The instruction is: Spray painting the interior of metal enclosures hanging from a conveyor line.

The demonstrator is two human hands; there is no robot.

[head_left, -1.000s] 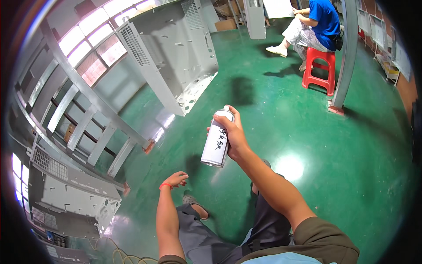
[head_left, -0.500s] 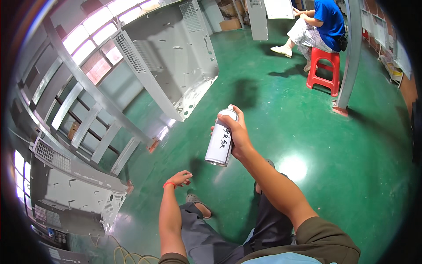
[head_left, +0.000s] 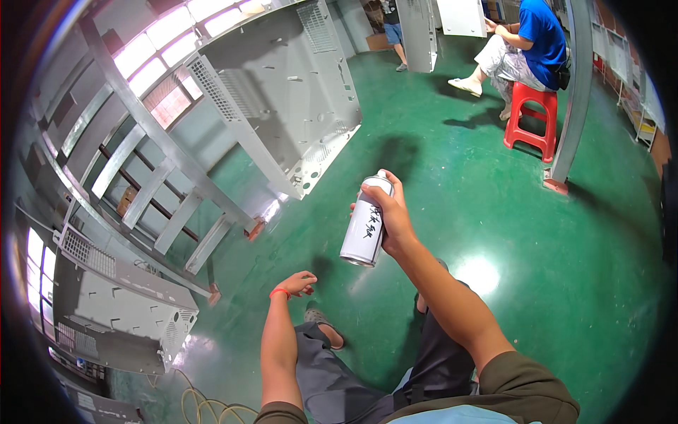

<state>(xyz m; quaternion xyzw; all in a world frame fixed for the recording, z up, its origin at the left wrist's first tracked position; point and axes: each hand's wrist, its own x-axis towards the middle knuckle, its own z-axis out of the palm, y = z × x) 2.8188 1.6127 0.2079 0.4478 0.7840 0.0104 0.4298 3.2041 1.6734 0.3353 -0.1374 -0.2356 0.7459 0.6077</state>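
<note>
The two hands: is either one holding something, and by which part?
The right hand holds a white can, its grip around the upper part of the body. The left hand holds nothing that shows.

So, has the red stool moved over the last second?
No. The red stool keeps its place just left of the metal post; both sit slightly farther right and lower in the picture because the view shifted.

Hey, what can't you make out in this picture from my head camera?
In the head view:
Spray can: far side turned away, right edge partly behind your right hand.
Seated person: head cut off by the top edge.
Standing person: head, likewise.
Your right foot: mostly hidden by your right forearm.
</note>
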